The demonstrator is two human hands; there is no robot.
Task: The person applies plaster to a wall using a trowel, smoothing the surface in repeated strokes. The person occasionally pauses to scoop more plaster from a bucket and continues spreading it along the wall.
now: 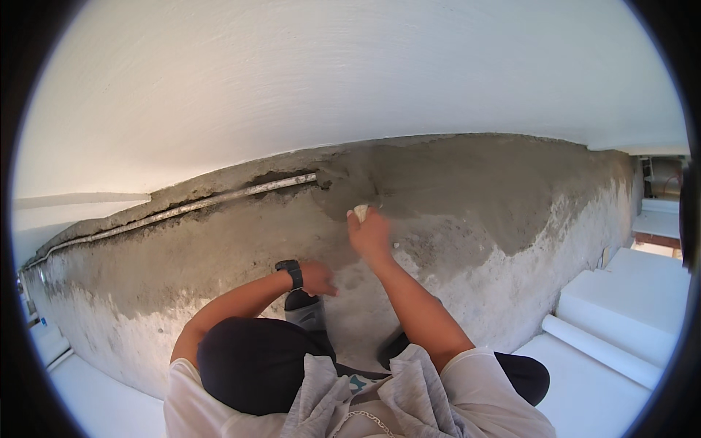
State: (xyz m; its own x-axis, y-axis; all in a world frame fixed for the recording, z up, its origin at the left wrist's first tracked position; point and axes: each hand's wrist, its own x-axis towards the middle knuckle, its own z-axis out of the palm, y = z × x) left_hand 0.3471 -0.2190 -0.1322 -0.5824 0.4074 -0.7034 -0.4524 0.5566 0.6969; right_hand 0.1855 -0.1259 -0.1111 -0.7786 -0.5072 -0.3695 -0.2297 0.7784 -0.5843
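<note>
My right hand [371, 237] is closed around a pale-handled trowel [361, 212], whose blade is blurred and hard to make out against the grey mortar. It is held close to a band of wet, darker mortar [438, 171] spread along the foot of the white wall. Just left of the tool ends a pale pipe [252, 191], lying in a rough groove. My left hand [318, 279], with a black watch [290, 273] on its wrist, hangs beside my left leg. Its fingers are slightly blurred and loosely stretched, with nothing visible in them.
The smooth white wall [350, 73] fills the far side. White sheets or boards [621, 299] with a raised roll-like edge [602, 350] lie to the right, next to the rough grey surface. More white covering [109, 394] lies at the lower left. My dark boot [305, 314] stands close in.
</note>
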